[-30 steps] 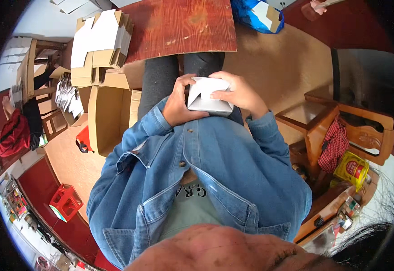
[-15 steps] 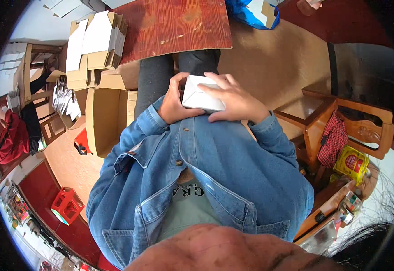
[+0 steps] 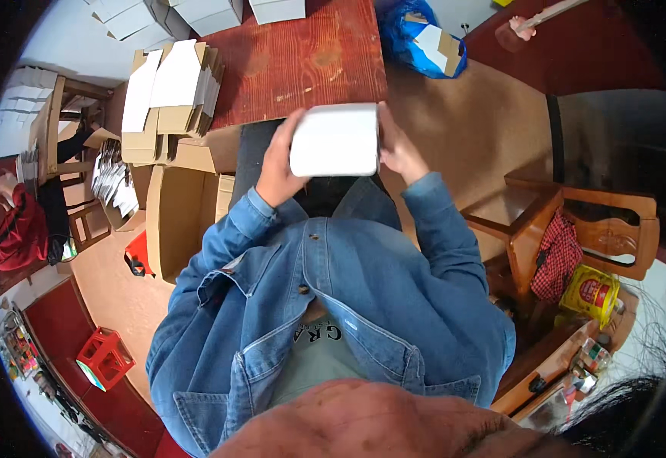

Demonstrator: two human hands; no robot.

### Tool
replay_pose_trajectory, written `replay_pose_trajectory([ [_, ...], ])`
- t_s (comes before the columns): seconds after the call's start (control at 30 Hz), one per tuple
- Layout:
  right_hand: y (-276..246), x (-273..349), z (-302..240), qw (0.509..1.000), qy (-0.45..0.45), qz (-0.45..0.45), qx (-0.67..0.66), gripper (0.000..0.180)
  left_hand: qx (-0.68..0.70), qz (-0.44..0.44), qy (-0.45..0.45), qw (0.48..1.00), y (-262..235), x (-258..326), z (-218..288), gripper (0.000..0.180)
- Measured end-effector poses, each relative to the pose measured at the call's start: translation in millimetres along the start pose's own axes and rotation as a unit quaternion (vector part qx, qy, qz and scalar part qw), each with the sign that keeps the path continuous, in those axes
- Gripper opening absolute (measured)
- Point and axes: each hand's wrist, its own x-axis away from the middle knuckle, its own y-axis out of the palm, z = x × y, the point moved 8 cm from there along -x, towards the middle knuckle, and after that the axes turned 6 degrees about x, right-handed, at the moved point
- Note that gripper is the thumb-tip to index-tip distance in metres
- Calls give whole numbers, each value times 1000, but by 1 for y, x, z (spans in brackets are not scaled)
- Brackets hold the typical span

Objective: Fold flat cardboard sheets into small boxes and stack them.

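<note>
The left hand [image 3: 277,159] and right hand [image 3: 402,151] hold a white, box-shaped cardboard carton [image 3: 334,142] between them; even, light pressure should prevent denting.

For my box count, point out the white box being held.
The white box between the left hand and right hand; other white boxes sit apart, along the picture's top.

red stool [image 3: 102,347], lower left | checked cloth [image 3: 557,258] on wooden chair [image 3: 611,235] | yellow packet [image 3: 590,293] nearby
</note>
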Motion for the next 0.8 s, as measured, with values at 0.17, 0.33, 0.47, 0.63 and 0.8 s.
replay_pose_trajectory([
  [0.17,11,-27,-25,991,0,70,111,78,-101,76,-75,989,-22,-32,-65,47],
  [0.33,24,-8,-64,914,-257,155,273,68,-135,145,-54,979,-36,-46,-95,49],
  [0.47,77,52,-103,633,-471,306,533,74,-1,122,-112,986,-29,-61,-62,88],
  [0.63,96,36,-86,554,-453,283,639,55,-165,146,-48,974,-91,-54,-39,83],
  [0.8,81,13,-96,526,-399,313,682,27,-348,242,-124,897,-227,-30,-60,82],
])
